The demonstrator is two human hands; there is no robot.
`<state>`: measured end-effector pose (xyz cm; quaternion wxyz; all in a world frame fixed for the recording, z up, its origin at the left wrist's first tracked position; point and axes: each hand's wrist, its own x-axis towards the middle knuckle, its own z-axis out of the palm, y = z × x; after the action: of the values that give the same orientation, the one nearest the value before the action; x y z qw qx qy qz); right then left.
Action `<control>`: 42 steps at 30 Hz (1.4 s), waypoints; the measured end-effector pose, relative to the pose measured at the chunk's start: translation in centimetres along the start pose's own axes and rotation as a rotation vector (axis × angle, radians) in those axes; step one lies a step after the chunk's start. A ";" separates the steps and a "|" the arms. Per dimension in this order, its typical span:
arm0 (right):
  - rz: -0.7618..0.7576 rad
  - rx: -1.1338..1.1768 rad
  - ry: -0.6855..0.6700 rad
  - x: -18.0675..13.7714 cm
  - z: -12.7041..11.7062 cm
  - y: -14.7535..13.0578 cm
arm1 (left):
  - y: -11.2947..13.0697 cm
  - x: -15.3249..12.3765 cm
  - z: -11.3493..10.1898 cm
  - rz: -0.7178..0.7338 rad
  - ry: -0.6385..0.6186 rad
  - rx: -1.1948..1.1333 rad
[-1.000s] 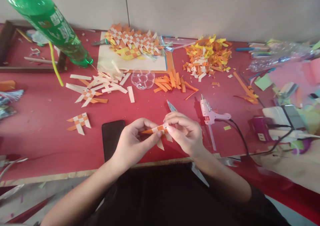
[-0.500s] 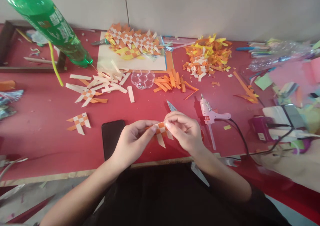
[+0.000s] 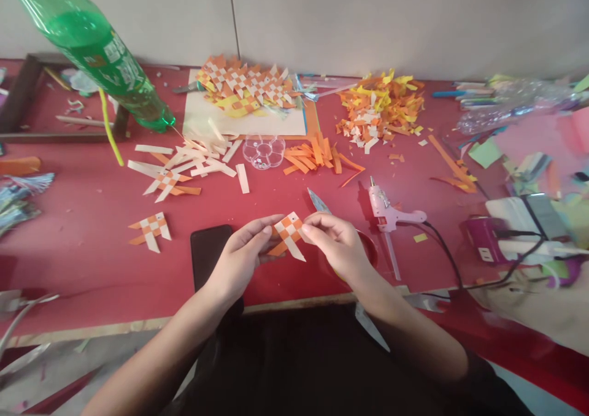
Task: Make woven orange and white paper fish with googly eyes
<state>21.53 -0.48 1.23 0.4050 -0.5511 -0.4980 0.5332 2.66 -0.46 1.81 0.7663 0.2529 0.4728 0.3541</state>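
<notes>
A woven paper fish (image 3: 291,232) in orange and cream checks, with a small dark eye, is held up between both hands near the table's front edge. My left hand (image 3: 246,247) pinches its left side between thumb and fingers. On the right, my right hand (image 3: 338,241) grips the other edge with thumb and forefinger. Partly hidden behind the right hand are scissors (image 3: 318,201), their blade pointing away. A second woven fish (image 3: 151,231) lies on the red table to the left, and a dark phone (image 3: 209,253) rests beside the left forearm.
A pink glue gun (image 3: 391,212) with its cord lies at right. Behind are cream paper strips (image 3: 202,158), orange strips (image 3: 313,155), a clear bead case (image 3: 264,152), a pile of woven fish (image 3: 248,84) and paper scraps (image 3: 381,109). A tall green bottle (image 3: 110,60) stands at left.
The fish has turned to show more of its checked face and eye. Fingers that covered its upper part have moved apart to its sides. The camera view has shifted slightly.
</notes>
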 end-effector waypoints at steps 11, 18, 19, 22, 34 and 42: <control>-0.025 -0.135 -0.105 0.4 0.4 0.0 | 0.3 0.2 -0.8 0.101 0.020 0.181; -0.041 -0.220 -0.057 0.3 0.6 -0.4 | 0.0 0.4 -1.3 0.111 0.061 0.249; -0.041 -0.228 -0.051 0.3 0.6 -0.4 | 0.0 0.5 -1.3 0.112 0.060 0.258; -0.048 -0.253 -0.030 0.2 0.5 -0.3 | 0.1 0.4 -1.2 0.120 0.054 0.286; -0.105 -0.282 -0.013 -0.1 0.2 0.6 | 4.9 -2.4 -10.7 0.457 0.630 0.983; -0.113 -0.280 -0.010 0.3 0.2 0.4 | 6.4 -2.6 -13.3 0.499 0.856 1.327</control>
<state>21.34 -0.26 0.81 0.3508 -0.5705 -0.5998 0.4377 -12.08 2.18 2.20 0.1102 0.5936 0.7643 0.2268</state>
